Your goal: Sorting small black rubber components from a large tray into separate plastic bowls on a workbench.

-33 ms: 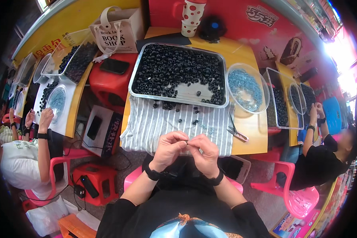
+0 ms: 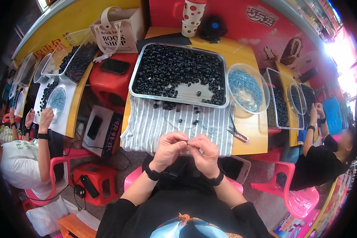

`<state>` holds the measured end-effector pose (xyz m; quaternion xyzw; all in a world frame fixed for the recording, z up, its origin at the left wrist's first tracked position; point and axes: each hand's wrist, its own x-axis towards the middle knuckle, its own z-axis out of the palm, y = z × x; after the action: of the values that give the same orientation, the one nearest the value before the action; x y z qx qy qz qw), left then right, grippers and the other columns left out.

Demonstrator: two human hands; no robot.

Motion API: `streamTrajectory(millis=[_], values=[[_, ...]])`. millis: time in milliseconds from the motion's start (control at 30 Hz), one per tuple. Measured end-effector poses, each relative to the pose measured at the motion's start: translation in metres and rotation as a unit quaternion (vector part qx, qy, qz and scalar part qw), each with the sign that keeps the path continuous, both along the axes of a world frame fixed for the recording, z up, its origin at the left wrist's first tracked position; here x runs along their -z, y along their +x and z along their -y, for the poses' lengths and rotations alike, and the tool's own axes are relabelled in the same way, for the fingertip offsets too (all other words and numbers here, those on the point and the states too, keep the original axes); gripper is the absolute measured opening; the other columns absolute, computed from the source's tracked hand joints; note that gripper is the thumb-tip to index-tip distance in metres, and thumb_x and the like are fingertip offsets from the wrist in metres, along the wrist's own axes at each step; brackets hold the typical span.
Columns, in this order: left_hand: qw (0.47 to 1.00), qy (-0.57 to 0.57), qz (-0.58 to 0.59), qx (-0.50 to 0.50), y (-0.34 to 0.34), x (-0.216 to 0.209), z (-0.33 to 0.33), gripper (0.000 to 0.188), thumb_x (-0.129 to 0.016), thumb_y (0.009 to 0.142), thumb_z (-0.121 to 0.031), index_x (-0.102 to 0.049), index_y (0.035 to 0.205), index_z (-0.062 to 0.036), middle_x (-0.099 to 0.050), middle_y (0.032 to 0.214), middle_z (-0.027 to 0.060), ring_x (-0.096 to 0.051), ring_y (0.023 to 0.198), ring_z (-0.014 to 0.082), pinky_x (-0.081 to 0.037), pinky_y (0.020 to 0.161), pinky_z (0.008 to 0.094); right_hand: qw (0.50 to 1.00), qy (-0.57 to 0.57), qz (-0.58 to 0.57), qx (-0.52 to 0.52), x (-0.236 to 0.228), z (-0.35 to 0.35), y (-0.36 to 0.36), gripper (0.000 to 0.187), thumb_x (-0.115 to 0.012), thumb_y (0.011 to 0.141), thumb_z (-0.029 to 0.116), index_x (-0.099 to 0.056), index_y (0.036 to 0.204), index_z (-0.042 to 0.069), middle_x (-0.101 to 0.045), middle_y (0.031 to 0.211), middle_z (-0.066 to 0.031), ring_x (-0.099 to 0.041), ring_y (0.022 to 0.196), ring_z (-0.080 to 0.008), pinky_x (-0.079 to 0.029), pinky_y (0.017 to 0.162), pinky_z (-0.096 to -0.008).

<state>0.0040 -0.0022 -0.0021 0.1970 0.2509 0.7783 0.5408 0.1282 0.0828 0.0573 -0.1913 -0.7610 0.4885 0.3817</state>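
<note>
The left hand (image 2: 168, 150) and the right hand (image 2: 204, 150) meet just above the near edge of a striped cloth (image 2: 146, 127), thumbs and forefingers pinched together on a small dark piece (image 2: 187, 142); it is mostly covered by the fingertips and too small to identify for certain. Each wrist wears a black band. The grey and white cloth lies over the front of a yellow table (image 2: 252, 147). A few loose black beads (image 2: 195, 122) and some pale blue bits (image 2: 207, 127) are scattered on it, beyond the fingers. Behind them, a wide metal tray (image 2: 226, 79) holds a great many black beads, with a bare patch near its front edge. Just to the right of the tray is a clear round bowl (image 2: 267, 95) of small light blue beads (image 2: 242, 81), and nearer the person, at the right edge of the cloth, lies a pair of scissors (image 2: 238, 134). A spotted cup (image 2: 193, 22) stands behind the tray. To the left, a phone (image 2: 115, 66) lies on a red stool (image 2: 99, 79), near a cream bag (image 2: 123, 37). A person in white sits at the left, and another in black at the right, both beside bead-filled boxes.
</note>
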Motion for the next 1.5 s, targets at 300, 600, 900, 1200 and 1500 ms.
streamTrajectory(millis=[300, 600, 900, 1200, 1500], values=[[1.0, -0.014, -0.021, 0.017, 0.001, -0.01, 0.0, 0.018, -0.058, 0.091, 0.005, -0.068, 0.106, 0.0043, -0.059, 0.108, 0.0093, -0.06, 0.09, 0.0157, -0.051, 0.078, 0.0269, 1.0, -0.024, 0.002, 0.008, 0.003, -0.005, 0.004, 0.013, -0.068, 0.076, -0.012, -0.064, 0.084, -0.002, -0.06, 0.078, -0.0086, -0.061, 0.068, -0.0147, -0.048, 0.057, -0.0243], [0.998, -0.002, 0.015, 0.061, -0.006, -0.009, 0.004, 0.014, -0.064, 0.09, -0.004, -0.066, 0.102, 0.0026, -0.059, 0.102, 0.0093, -0.061, 0.083, 0.0141, -0.052, 0.07, 0.0236, 0.971, -0.194, 0.064, -0.124, -0.014, -0.022, 0.001, 0.01, -0.07, 0.079, -0.006, -0.062, 0.078, -0.001, -0.063, 0.072, -0.0022, -0.062, 0.067, -0.0068, -0.047, 0.057, -0.0213], [0.997, -0.004, 0.029, 0.067, -0.008, -0.009, 0.002, 0.014, -0.059, 0.091, 0.002, -0.065, 0.104, 0.0042, -0.061, 0.099, 0.007, -0.06, 0.078, 0.0113, -0.05, 0.069, 0.023, 0.961, -0.191, 0.113, -0.165, -0.012, -0.036, -0.005, 0.013, -0.07, 0.08, -0.004, -0.059, 0.076, 0.0, -0.06, 0.068, 0.0003, -0.053, 0.061, -0.0039, -0.041, 0.052, -0.0222], [0.998, -0.003, 0.053, 0.025, -0.002, -0.006, 0.0, 0.015, -0.061, 0.091, 0.0, -0.066, 0.106, 0.0029, -0.063, 0.101, 0.0074, -0.061, 0.078, 0.0113, -0.051, 0.07, 0.0226, 0.988, 0.075, 0.098, -0.096, -0.021, -0.029, -0.006, 0.011, -0.069, 0.076, -0.006, -0.061, 0.08, -0.001, -0.057, 0.072, -0.0075, -0.057, 0.061, -0.0172, -0.043, 0.054, -0.0292], [0.997, -0.012, 0.07, 0.015, -0.002, -0.005, 0.0, 0.017, -0.064, 0.09, -0.001, -0.065, 0.107, 0.0024, -0.063, 0.104, 0.008, -0.064, 0.08, 0.0127, -0.053, 0.07, 0.0234, 0.991, 0.064, 0.078, -0.089, -0.017, -0.023, -0.006, 0.013, -0.07, 0.074, -0.007, -0.062, 0.081, -0.001, -0.057, 0.074, -0.0094, -0.057, 0.061, -0.0218, -0.044, 0.053, -0.0308]])
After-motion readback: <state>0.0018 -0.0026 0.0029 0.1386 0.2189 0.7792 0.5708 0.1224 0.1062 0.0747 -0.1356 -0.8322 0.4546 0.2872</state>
